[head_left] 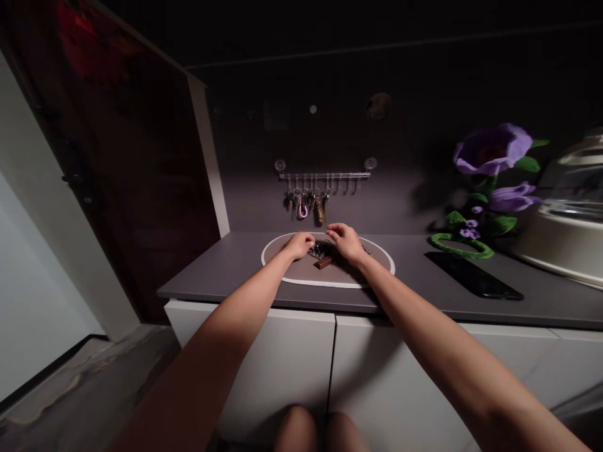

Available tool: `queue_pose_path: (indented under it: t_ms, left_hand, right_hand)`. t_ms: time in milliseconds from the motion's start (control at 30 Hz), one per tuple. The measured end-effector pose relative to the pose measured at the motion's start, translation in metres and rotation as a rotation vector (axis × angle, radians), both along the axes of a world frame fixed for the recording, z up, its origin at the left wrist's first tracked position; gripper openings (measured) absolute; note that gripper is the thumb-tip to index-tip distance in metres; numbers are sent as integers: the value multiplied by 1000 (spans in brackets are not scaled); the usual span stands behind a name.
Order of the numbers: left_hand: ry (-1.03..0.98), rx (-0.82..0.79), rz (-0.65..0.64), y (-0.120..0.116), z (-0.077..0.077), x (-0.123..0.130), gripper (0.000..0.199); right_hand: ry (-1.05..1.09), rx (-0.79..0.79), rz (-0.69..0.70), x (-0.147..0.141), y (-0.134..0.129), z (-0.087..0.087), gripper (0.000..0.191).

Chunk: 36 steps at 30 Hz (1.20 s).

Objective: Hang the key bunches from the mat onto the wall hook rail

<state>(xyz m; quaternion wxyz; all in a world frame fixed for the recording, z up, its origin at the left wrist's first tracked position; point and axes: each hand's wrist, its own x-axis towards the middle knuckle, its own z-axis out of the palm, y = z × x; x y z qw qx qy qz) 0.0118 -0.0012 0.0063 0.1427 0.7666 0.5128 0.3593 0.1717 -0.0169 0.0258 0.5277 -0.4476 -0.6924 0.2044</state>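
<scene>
On the counter, an oval brown mat (301,274) with a white rim bears a small dark pile of what look like keys (321,250). A brown block-shaped piece (323,263) lies at the pile's front edge. At the left of the pile, my left hand (298,245) has its fingers curled together, the tips beside the dark pieces. My right hand (347,243) is slightly above the pile's right side, fingers bent and thumb close to them. Whatever either hand pinches is too small to make out. A thin dark piece (366,250) shows just past my right wrist.
A clear hook rail (325,176) on the wall holds several key rings, one with a pink carabiner (303,208) and one with a brown tag (320,210). To the right are a black phone (473,275), purple flowers (494,150) and a cream domed container (565,235).
</scene>
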Motion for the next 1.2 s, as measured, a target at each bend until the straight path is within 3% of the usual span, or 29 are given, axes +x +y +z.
queue_pose_path:
  t_ms: [167, 367, 667, 933, 1200]
  left_hand:
    - [98, 85, -71, 8, -3, 3, 25]
    - [202, 66, -120, 16, -5, 0, 24]
    - [-5, 22, -34, 18, -12, -3, 12]
    - [1, 10, 25, 4, -1, -9, 6]
    - [-240, -137, -5, -5, 6, -14, 3]
  right_hand:
    - [-207, 56, -64, 0, 2, -2, 20]
    - [-401, 102, -83, -3, 6, -6, 24]
    - [-510, 120, -105, -4, 5, -6, 26]
    - [-547, 121, -88, -3, 5, -8, 29]
    - [-570, 123, -82, -4, -1, -6, 26]
